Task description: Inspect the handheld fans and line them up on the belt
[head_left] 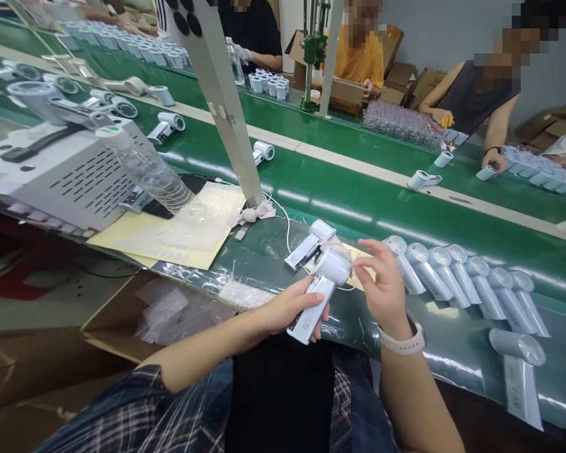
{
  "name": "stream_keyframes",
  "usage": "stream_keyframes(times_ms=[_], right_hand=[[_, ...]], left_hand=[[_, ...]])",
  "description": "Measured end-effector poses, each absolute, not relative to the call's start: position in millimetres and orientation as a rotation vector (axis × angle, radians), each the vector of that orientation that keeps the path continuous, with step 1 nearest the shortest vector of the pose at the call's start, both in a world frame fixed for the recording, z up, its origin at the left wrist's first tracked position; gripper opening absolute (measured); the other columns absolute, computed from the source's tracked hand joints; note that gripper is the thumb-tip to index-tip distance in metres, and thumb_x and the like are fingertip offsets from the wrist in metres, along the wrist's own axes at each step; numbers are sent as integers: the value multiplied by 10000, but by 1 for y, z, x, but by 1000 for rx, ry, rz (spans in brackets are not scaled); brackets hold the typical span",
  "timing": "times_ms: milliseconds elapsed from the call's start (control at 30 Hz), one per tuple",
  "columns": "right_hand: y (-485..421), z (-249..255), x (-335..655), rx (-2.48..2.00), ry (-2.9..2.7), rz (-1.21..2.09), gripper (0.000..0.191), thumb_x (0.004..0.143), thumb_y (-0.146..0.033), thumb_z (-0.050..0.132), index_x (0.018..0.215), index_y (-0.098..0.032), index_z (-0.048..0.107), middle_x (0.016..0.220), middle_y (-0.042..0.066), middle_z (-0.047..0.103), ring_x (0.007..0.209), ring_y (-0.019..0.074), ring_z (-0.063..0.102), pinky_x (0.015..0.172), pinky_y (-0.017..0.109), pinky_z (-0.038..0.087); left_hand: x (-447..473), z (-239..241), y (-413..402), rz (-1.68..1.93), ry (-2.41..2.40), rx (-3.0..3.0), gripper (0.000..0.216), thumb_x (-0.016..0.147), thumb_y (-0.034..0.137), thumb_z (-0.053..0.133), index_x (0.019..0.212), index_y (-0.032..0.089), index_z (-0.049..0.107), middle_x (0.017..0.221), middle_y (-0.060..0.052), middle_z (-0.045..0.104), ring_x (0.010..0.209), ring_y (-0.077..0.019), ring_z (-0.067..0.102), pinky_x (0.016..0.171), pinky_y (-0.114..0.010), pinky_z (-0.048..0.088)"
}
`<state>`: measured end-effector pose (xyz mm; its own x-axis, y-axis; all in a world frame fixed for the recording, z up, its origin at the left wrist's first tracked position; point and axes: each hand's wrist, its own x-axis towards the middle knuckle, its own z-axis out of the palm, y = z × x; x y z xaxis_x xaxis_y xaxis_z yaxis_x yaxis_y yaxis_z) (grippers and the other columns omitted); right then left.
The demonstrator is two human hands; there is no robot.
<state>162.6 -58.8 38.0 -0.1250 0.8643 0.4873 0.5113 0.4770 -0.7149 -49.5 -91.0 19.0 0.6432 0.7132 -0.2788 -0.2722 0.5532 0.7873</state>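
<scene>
My left hand (290,305) is closed around the handle of a light blue handheld fan (334,267), its round head tilted up and away from me. At the right side of that head is my right hand (381,277), thumb and a finger brought together against its edge; anything between them is too small to make out. Just behind lies another handheld fan (306,250) with its handle showing a dark opening, partly covered by the held one. A white cable (288,229) runs beside it. Under my right hand a yellow paper (358,255) is partly hidden.
Several finished-looking fans (457,277) lie in a row to the right, with one fan (522,377) nearer the edge. On the left stand a metal post (231,119), a plastic bottle (155,173) and a white vented box (89,176). Co-workers sit across the green conveyor (321,182).
</scene>
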Motion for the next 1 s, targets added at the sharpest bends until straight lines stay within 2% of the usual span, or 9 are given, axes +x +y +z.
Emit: stream_keyframes(times_ms=[200,400,500,567,633,700,800,900,1000], right_hand=[[-44,16,165,-1415,-1661,433,144,927,-235,526,911,-227,669,1123,101,658,1109,277,614,997,487,483],[-36,-18,146,-1514,-1941,591,152,925,-232,545,904,-215,694,945,88,698,898,252,658,868,412,521],[-36,-21,113,-1559,-2026,566,144,922,-316,617,981,-217,705,968,96,698,903,263,657,805,382,521],[-32,-21,97,-1601,-2056,559,141,899,-273,652,1014,-207,700,1013,112,696,892,267,654,751,366,514],[-28,-18,96,-1626,-2035,567,74,894,-184,631,924,-195,697,965,110,698,834,252,648,714,355,504],[-29,-12,110,-1625,-1999,578,150,916,-154,581,805,-199,670,856,80,692,774,227,636,707,347,504],[-44,5,142,-1509,-1756,590,179,946,-251,576,796,-215,668,789,37,668,742,204,618,697,343,511],[-65,24,160,-1300,-1514,573,143,916,-327,653,821,-239,714,821,34,642,795,211,616,745,369,517],[-78,32,155,-1150,-1546,716,124,871,-376,722,828,-264,750,1052,68,651,1044,257,624,918,420,520]], left_hand=[[-44,21,-85,662,741,723,472,801,504,716,1044,198,452,752,5,657,487,-153,634,449,-271,521],[-58,1,-80,898,870,651,488,765,502,710,1068,195,480,722,15,667,469,-149,621,425,-256,496],[-66,-5,-79,939,937,644,501,765,500,702,1093,191,484,716,19,665,476,-155,629,430,-265,509],[-68,-5,-80,926,950,651,523,751,507,720,1094,194,479,720,21,663,487,-159,635,445,-275,524],[-67,-2,-82,881,938,676,542,738,526,739,1077,202,468,731,19,663,493,-162,638,454,-282,530],[-65,1,-85,828,916,715,549,736,546,751,1059,210,460,750,14,664,501,-164,638,461,-284,530],[-62,4,-89,746,890,772,554,737,567,760,1044,215,463,765,8,660,512,-169,640,460,-278,518],[-56,7,-91,656,854,817,560,742,579,759,1047,215,462,764,3,658,512,-175,640,462,-280,513],[-50,14,-92,559,801,882,543,782,589,722,1074,210,463,769,-8,658,511,-183,645,453,-278,503]])
